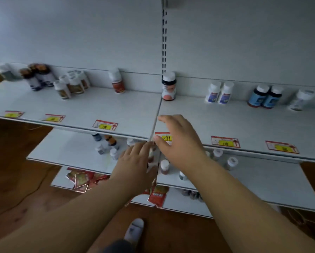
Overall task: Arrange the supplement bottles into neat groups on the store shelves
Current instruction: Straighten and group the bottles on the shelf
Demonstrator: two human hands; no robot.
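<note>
Top shelf (116, 110), white: supplement bottles standing along the back wall in small groups, namely a dark-capped cluster (38, 76) at far left, four white-capped bottles (70, 84) beside it, one red-labelled bottle (118, 81) alone, one black-banded bottle (169, 86) at the upright post, a white pair (219, 93), a blue pair (265, 97), and one blurred white bottle (301, 100) at far right. Price tags (105, 125) line the front edge. My right hand (178, 141): fingers spread and released, holding nothing, above the shelf edge over a tag. My left hand (134, 157): fingers straight, empty, reaching toward the lower shelf (65, 154), where more bottles (109, 145) stand scattered. Bottom shelf: red packets (81, 178). Wooden floor (16, 161) below.
</note>
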